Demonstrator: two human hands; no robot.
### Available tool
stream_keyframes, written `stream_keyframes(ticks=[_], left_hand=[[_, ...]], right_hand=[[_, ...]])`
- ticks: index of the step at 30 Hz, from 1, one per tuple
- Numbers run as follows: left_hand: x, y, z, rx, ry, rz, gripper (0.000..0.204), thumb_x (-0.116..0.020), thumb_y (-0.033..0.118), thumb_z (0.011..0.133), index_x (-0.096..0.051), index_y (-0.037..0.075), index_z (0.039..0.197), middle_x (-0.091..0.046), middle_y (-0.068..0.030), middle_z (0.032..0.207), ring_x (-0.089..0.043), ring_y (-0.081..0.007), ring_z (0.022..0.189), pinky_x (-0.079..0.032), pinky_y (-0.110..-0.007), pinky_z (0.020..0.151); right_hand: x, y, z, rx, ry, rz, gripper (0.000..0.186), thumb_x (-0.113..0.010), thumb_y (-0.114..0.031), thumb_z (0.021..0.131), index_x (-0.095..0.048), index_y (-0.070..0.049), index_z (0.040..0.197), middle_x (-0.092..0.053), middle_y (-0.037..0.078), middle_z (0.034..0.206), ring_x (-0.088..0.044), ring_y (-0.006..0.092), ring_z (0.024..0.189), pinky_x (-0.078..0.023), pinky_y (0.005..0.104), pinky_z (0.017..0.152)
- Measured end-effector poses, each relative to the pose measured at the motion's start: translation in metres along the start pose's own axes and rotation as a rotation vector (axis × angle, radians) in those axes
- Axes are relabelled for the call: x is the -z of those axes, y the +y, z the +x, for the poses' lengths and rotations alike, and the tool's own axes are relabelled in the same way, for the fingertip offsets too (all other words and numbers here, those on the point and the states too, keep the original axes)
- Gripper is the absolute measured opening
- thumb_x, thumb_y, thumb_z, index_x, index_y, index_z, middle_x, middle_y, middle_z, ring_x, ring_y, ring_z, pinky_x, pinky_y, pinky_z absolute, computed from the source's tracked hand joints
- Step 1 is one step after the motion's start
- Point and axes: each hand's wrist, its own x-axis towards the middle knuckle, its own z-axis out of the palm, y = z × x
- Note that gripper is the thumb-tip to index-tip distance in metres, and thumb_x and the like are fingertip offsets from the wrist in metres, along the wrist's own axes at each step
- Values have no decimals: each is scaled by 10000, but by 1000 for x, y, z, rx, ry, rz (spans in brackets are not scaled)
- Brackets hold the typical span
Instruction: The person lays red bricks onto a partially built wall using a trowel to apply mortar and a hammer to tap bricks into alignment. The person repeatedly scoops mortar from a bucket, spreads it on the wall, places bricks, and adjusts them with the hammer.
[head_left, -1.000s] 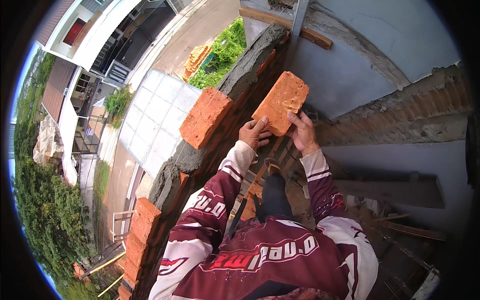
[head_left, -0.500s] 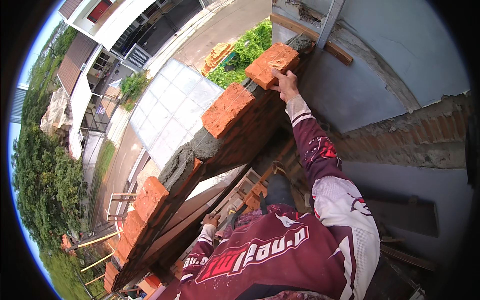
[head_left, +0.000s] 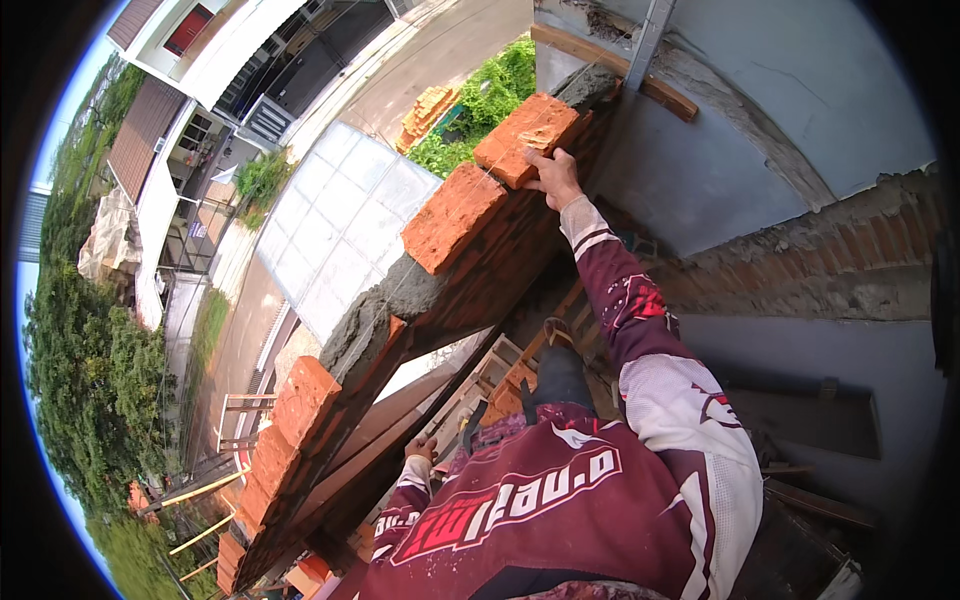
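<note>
A: Nearest first, quick. Left hand?

B: Left hand (head_left: 420, 450), 7 o'clock, low by the person's side. Fingers look bent; can't tell if they grip anything.

A: Right?

B: Right hand (head_left: 553, 178), arm stretched out toward 12 to 1 o'clock. It's grasping a brick, thumb on the upper side, other fingers partly hidden against the near side.

A: Describe that one.

B: Held brick (head_left: 530, 135), just past 12, up on top of the wall. Orange-red, plain rectangular block, rough sunlit top with a paler, scuffed patch, near side darker in shade. Tilted in this view, along the wall's slant.

A: Its neighbour?

B: Second brick (head_left: 450, 215), at 11, redder, pitted face. Ends sit very close; can't tell if they touch.

A: Rest of the wall?

B: Grey mortar (head_left: 408, 285) at 9 to 10, lumpy, bare on top. More laid bricks (head_left: 303, 400) at 8, in a stepped row.

A: Beyond it?

B: Pale panelled roof (head_left: 345, 200) at 10, green shrub (head_left: 505, 85) at 12, then an orange stack (head_left: 430, 112) just left of 12, beside the shrub. Trees (head_left: 95, 340) far out at 9.
</note>
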Motion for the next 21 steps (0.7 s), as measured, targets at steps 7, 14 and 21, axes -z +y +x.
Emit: stream_keyframes(ticks=[7,14,21], left_hand=[[4,34,6,-83,19,11,450,-763,261,845,-630,7,1192,-706,-102,864,-631,-165,612,-463,-307,490],[22,3,28,2,-48,-59,397,-776,230,859,-642,-3,1151,-695,-90,823,-620,-167,568,-459,-332,459],[27,-9,24,-47,-59,-68,398,-763,229,868,-616,20,1173,-652,-56,746,-569,-150,517,-418,-334,428]], right_hand=[[-7,-3,-4,76,57,-21,435,-805,-211,821,-549,35,1072,-632,157,1050,-671,245,885,-634,414,633],[-11,-4,-2,27,142,-65,467,-783,-208,847,-534,40,1153,-615,175,1151,-663,284,1018,-631,481,717],[-7,-5,0,45,96,-46,452,-783,-206,847,-539,39,1138,-633,169,1098,-681,278,945,-632,476,699]])
